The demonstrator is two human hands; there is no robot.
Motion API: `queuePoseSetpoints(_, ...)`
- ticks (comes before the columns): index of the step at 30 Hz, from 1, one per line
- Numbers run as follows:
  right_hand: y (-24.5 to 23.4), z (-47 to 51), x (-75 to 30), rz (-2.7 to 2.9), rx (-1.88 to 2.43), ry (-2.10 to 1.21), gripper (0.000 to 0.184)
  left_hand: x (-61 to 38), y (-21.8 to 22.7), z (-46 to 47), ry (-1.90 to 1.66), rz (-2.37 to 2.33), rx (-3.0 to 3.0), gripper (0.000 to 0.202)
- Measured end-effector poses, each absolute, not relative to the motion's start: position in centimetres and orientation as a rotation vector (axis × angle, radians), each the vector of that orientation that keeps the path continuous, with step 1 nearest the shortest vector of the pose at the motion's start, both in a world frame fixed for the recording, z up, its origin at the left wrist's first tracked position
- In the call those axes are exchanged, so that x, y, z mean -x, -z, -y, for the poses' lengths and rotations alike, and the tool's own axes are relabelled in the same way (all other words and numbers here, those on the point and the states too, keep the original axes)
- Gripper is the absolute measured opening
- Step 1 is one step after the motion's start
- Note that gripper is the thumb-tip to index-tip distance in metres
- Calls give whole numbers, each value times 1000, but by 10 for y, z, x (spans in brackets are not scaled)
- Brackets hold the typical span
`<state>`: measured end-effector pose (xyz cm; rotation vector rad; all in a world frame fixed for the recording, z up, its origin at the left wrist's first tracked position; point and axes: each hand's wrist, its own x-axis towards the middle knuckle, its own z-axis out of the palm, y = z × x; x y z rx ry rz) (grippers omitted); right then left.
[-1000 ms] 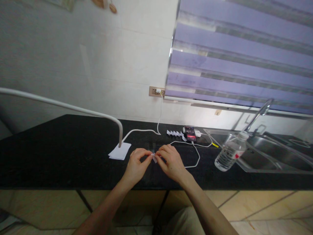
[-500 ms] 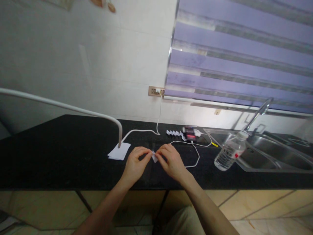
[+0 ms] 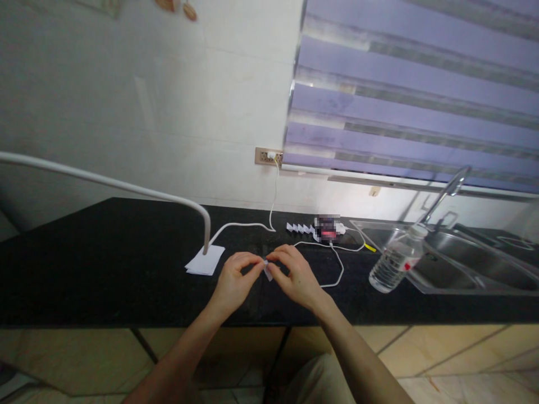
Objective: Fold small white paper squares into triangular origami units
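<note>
My left hand (image 3: pixel 234 279) and my right hand (image 3: pixel 295 274) meet over the black countertop (image 3: pixel 105 264), near its front edge. Both pinch a small folded piece of white paper (image 3: pixel 266 271) between thumb and fingertips. The paper is held just above the counter surface. A small stack of white paper sheets (image 3: pixel 205 260) lies to the left of my left hand. A row of small folded white paper pieces (image 3: pixel 300 228) sits farther back on the counter.
A white bent lamp arm (image 3: pixel 126 188) stands on the paper stack. A white cable (image 3: pixel 332 264) loops behind my right hand, up to a wall socket (image 3: pixel 268 156). A clear water bottle (image 3: pixel 396 260) lies beside the steel sink (image 3: pixel 471 258) and faucet at right.
My right hand's fingers have shifted slightly on the paper, lifting a little; the paper piece tilted. The left hand stays nearly still.
</note>
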<state>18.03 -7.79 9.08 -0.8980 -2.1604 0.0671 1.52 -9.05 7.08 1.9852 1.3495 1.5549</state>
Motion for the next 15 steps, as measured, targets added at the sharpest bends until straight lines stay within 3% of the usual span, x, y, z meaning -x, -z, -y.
queuePoseSetpoints(15, -88, 79, -176, 2165, 831, -141, 15, -17, -77, 92, -1513, -1347, -1918, 10)
